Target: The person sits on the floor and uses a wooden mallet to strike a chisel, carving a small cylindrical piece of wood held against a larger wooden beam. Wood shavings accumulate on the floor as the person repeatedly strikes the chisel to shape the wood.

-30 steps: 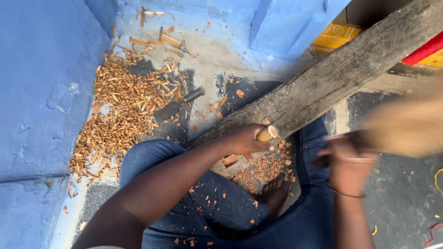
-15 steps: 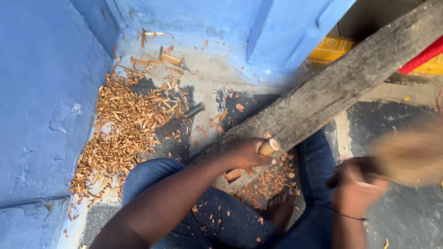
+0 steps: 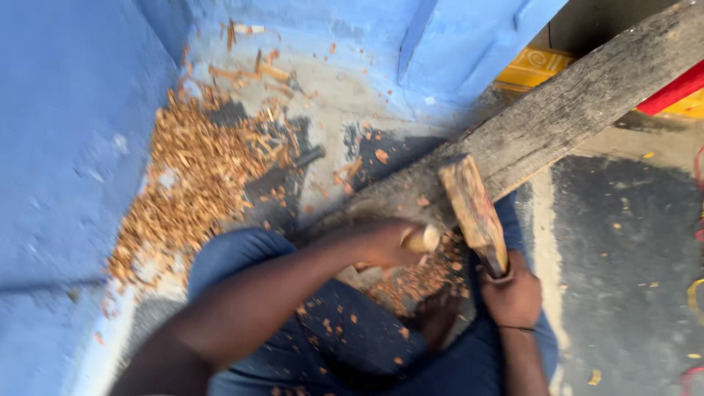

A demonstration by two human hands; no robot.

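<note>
My left hand [image 3: 381, 244] grips a short pale wooden handle [image 3: 424, 238] of a tool, its end poking out of my fist, held against the lower end of a long weathered plank [image 3: 572, 110]. My right hand [image 3: 513, 293] holds a wooden mallet [image 3: 474, 211] by its handle, the block-shaped head pointing up and resting close above the tool's handle. The tool's working end is hidden under my fist. Orange-brown wood chips [image 3: 418, 282] lie under both hands and on my blue trousers [image 3: 323, 330].
A big heap of wood shavings [image 3: 198, 176] lies to the left on the concrete floor, beside a blue wall [image 3: 66, 147]. A blue board [image 3: 469, 51] leans at the back. Yellow and red objects [image 3: 660, 95] sit behind the plank. Dark pavement [image 3: 623, 242] lies right.
My right hand has swung the mallet in from the right, where it was a blur, down to the tool's handle. My left hand stays on the tool at the plank.
</note>
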